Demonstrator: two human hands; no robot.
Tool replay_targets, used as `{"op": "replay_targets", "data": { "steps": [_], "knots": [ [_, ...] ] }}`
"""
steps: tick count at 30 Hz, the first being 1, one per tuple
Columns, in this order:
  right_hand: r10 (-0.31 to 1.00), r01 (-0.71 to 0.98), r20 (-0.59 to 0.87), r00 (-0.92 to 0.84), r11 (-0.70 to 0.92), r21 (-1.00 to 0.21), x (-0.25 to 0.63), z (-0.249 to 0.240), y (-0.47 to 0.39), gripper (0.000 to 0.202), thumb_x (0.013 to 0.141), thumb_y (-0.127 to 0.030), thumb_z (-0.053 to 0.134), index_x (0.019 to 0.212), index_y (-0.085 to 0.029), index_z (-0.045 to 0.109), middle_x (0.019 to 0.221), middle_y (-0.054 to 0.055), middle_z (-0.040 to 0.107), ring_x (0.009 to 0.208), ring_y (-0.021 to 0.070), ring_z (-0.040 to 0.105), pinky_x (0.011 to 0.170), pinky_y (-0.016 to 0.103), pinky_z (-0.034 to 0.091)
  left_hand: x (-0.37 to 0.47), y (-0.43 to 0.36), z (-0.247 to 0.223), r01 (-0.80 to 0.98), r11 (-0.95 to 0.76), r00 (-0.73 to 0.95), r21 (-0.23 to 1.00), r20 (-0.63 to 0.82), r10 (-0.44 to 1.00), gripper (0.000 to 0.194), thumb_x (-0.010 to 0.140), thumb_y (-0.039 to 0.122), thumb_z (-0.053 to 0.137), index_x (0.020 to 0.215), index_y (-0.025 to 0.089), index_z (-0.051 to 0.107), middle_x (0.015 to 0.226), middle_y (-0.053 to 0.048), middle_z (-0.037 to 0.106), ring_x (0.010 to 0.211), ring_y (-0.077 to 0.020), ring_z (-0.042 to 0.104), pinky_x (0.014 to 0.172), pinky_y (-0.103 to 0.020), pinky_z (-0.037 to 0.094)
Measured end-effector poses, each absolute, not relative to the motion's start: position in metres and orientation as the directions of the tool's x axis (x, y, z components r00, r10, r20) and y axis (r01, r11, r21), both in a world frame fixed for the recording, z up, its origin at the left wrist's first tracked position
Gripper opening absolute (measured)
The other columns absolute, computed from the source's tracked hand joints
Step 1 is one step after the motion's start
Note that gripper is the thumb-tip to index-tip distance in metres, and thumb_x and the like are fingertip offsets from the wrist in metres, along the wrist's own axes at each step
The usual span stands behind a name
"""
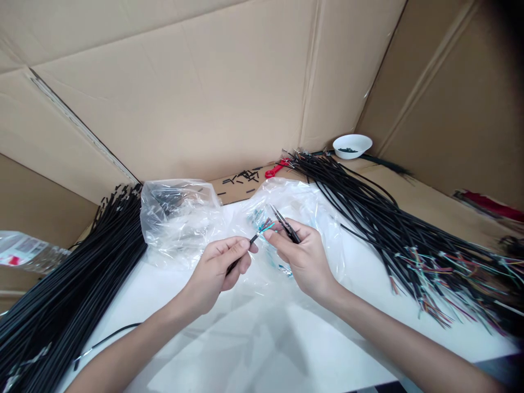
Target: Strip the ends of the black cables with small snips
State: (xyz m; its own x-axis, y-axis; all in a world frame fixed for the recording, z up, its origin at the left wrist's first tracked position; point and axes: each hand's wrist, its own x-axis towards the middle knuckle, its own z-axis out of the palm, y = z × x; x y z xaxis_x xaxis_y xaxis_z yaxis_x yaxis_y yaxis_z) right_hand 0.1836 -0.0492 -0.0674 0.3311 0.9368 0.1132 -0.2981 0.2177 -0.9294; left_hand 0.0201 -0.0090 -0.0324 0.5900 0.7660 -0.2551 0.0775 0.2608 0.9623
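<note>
My left hand (pixel 223 267) is closed around a black cable (pixel 253 239), its thumb on top near the stripped end. Thin wires and bluish shielding foil (pixel 266 225) fan out from that end. My right hand (pixel 301 254) grips dark tweezers (pixel 289 226), their tips pointing up and away to the left. The right thumb and fingertip are at the blue foil; whether they pinch it I cannot tell. Under both hands lies a clear plastic bag (pixel 331 234) with bits of blue foil (pixel 285 270) in or on it.
Black cables lie bundled at the left (pixel 94 267) and, with coloured wire ends, at the right (pixel 368 207). Another clear bag (pixel 180 218) stands left of centre. Behind are short black pieces (pixel 245 176), a red tool (pixel 276 169) and a white bowl (pixel 352 146). Cardboard walls (pixel 204 87) enclose the table.
</note>
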Motion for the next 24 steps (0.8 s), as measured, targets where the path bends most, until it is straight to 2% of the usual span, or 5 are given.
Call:
{"op": "replay_targets", "data": {
  "steps": [5, 10, 13, 17, 24],
  "knots": [
    [0.920, -0.232, 0.148, 0.363, 0.243, -0.942, 0.185, -0.063, -0.050, 0.029, 0.076, -0.031, 0.073, 0.060, -0.020, 0.051, 0.056, -0.008, 0.035, 0.051, 0.0075, 0.025, 0.049, 0.026, 0.024, 0.018, -0.010, -0.040, 0.195, -0.043, 0.583, 0.980, -0.081, 0.808, 0.033, 0.096, 0.049, 0.061, 0.098, 0.017, 0.066, 0.066, 0.003, 0.061, 0.047, -0.0049, 0.041, 0.041, -0.015, 0.031],
    [0.911, -0.204, 0.167, 0.377, 0.257, -0.945, 0.185, -0.058, -0.051, 0.032, 0.073, -0.029, 0.072, 0.057, -0.021, 0.044, 0.056, -0.007, 0.033, 0.052, 0.0073, 0.024, 0.048, 0.024, 0.025, 0.012, -0.014, -0.050, 0.363, -0.489, 0.538, 0.793, 0.250, 0.805, 0.014, 0.100, 0.034, 0.059, 0.102, 0.021, 0.064, 0.079, 0.003, 0.070, 0.058, -0.0063, 0.056, 0.054, -0.015, 0.046],
    [0.914, -0.186, 0.179, 0.364, 0.259, -0.948, 0.185, -0.056, -0.052, 0.028, 0.073, -0.028, 0.069, 0.058, -0.021, 0.047, 0.055, -0.008, 0.032, 0.052, 0.0072, 0.024, 0.047, 0.024, 0.024, 0.010, -0.015, -0.052, 0.379, -0.607, 0.560, 0.699, 0.348, 0.751, 0.014, 0.104, 0.026, 0.050, 0.101, 0.021, 0.063, 0.083, 0.004, 0.069, 0.056, -0.0036, 0.056, 0.056, -0.014, 0.046],
    [0.926, -0.163, 0.181, 0.332, 0.246, -0.955, 0.184, -0.056, -0.054, 0.018, 0.075, -0.028, 0.066, 0.064, -0.020, 0.054, 0.056, -0.007, 0.034, 0.052, 0.0074, 0.026, 0.047, 0.023, 0.023, 0.012, -0.016, -0.049, 0.371, -0.540, 0.583, 0.755, 0.263, 0.769, 0.024, 0.106, 0.029, 0.043, 0.092, 0.019, 0.060, 0.072, 0.005, 0.063, 0.050, -0.0031, 0.052, 0.053, -0.014, 0.044],
    [0.942, -0.170, 0.195, 0.275, 0.247, -0.954, 0.185, -0.057, -0.054, 0.019, 0.076, -0.027, 0.066, 0.065, -0.020, 0.053, 0.056, -0.007, 0.033, 0.052, 0.0078, 0.025, 0.048, 0.025, 0.023, 0.015, -0.006, -0.034, 0.201, 0.026, 0.655, 0.979, -0.155, 0.739, 0.039, 0.096, 0.051, 0.056, 0.082, 0.015, 0.060, 0.054, 0.006, 0.050, 0.038, -0.0048, 0.037, 0.034, -0.017, 0.025]
  ]
}}
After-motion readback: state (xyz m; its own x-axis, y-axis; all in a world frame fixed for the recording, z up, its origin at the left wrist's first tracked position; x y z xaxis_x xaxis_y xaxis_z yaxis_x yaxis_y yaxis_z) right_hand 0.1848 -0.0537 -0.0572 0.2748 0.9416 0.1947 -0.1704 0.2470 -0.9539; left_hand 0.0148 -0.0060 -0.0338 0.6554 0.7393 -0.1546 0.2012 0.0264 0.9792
